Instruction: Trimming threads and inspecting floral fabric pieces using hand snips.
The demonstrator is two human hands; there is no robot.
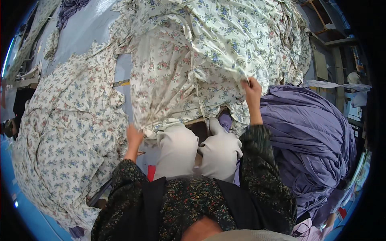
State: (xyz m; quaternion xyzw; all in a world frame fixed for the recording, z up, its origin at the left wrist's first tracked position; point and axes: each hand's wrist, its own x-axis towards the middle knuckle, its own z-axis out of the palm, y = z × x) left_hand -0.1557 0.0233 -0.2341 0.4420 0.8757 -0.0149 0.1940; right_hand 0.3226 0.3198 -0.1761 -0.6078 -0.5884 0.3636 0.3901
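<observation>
A large spread of cream floral fabric, with small red and blue flowers, lies in folds in front of my knees. My right hand is closed on a bunched edge of a blue-flowered part of it, which slopes down toward my fingers. Lower and to the left, my left hand is closed at the near left corner of the fabric; its fingertips are slightly blurred. Between the hands the cloth hangs in creases, with its near edge just beyond my knees.
At the left spreads a heap of similar floral cloth. A big pile of purple fabric bulges at the right, next to my right forearm. Grey surface shows at the upper left. A wooden frame stands at the far right.
</observation>
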